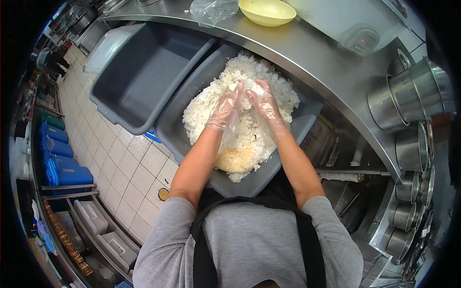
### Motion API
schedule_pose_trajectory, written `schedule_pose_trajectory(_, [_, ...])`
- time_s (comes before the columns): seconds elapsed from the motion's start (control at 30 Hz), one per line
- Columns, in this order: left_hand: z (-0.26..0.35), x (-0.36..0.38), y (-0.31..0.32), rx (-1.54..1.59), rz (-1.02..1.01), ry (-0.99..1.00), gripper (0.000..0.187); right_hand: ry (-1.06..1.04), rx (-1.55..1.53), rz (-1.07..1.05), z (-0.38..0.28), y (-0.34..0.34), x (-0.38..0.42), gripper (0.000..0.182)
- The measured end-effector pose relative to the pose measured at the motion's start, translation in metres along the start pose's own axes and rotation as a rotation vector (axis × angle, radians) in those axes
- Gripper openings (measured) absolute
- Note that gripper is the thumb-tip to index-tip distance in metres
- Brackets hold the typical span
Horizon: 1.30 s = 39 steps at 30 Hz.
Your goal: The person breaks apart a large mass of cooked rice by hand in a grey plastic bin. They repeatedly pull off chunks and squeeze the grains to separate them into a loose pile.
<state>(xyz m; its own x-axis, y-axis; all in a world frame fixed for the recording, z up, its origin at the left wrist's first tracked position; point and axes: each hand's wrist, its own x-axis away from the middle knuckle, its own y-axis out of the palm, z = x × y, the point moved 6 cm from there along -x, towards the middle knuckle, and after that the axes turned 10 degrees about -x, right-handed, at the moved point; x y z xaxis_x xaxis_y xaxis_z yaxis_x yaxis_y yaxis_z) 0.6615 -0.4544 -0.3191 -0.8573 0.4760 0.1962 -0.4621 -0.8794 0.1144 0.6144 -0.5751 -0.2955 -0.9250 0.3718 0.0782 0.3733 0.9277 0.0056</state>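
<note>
A big heap of cooked white rice (pixel 201 108) fills much of a grey plastic tub (pixel 168 122); its near part is yellowish-brown. Over the middle of the heap, my left hand (pixel 228 106) and my right hand (pixel 267 106) come together, both in loose clear plastic gloves. Their fingers curl around a clump of rice between them. Glove film and the rice itself partly hide the fingertips.
A second grey tub (pixel 149 67) stands to the left. Along the far side runs a steel counter (pixel 307 53) with a yellow bowl (pixel 267 12), a plastic bag (pixel 213 10) and a white appliance (pixel 336 19). Steel pots (pixel 408 93) are at right. Blue bins (pixel 69 170) line the left.
</note>
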Motion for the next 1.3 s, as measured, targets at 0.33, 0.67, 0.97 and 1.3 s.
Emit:
schedule_pose_trajectory(0.33, [0.010, 0.018, 0.029, 0.132, -0.236, -0.062, 0.072, -0.106, 0.338, 0.001, -0.027, -0.004, 0.006, 0.053])
schedule_pose_trajectory(0.67, [-0.008, -0.001, 0.002, -0.025, -0.130, -0.013, 0.074, -0.337, 0.212, -0.353, -0.018, 0.020, 0.010, 0.088])
schedule_pose_trajectory(0.97, [-0.008, 0.000, 0.006, -0.329, -0.168, -0.070, 0.071, -0.239, 0.424, -0.377, -0.006, 0.004, 0.002, 0.082])
schedule_pose_trajectory(1.3, [-0.004, -0.003, -0.001, -0.483, -0.010, 0.035, 0.044, -0.416, 0.407, -0.219, -0.015, -0.003, 0.008, 0.043])
